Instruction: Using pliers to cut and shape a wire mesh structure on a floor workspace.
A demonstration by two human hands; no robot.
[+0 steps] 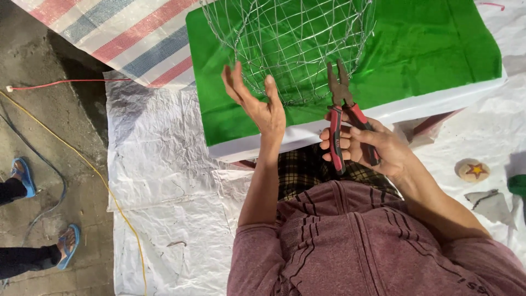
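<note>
My right hand (378, 145) is clenched around the red handles of a pair of pliers (346, 112), fingers wrapped from the left side and the thumb lying across the top. The wrist is bent so the tool stands nearly upright in the view, its dark metal nose pointing up at the lower right edge of the wire basket (293, 44), where it touches or all but touches the mesh. The handles are slightly spread. The right forearm runs down and to the right toward my shoulder.

My left hand (257, 101) is released and holds nothing: palm turned inward, fingers straight and loosely together, thumb raised apart from them. It sits at the lower left edge of the wire basket; I cannot tell whether the fingertips touch the wire. That forearm drops straight down to my maroon sleeve.

The wire basket rests on a green cloth (433, 49) that covers the worktop (416, 107), whose white front edge runs just below the basket and behind both hands. Left of the basket, a red, white and blue striped tarp (126, 33) lies beyond the cloth's corner. Well to the left of the basket, on the concrete floor, stand another person's feet in blue sandals (24, 175).
</note>
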